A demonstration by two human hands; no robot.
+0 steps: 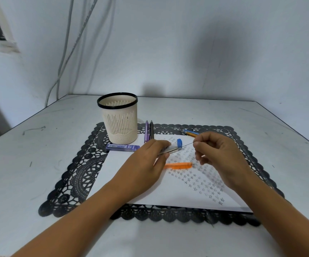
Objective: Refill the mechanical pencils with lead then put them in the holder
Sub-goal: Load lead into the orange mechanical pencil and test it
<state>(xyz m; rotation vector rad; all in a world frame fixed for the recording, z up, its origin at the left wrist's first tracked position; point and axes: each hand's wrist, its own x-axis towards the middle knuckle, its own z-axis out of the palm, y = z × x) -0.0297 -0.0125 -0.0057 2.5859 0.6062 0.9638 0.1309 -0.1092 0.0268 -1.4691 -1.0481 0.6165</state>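
My left hand grips a silver mechanical pencil, its open end pointing right. My right hand pinches a thin lead whose far tip meets that open end. A cream holder with a black rim stands at the back left of the black lace mat. A purple pencil and a dark grey pencil lie side by side right of the holder. A blue lead case marked 2B lies before the holder. An orange lead case lies on the paper between my hands.
A white sheet covered with small drawn stars lies on the mat. A blue eraser sits on it, behind the pencil. Blue and orange pens lie at the mat's back right. The wall stands close behind the grey table.
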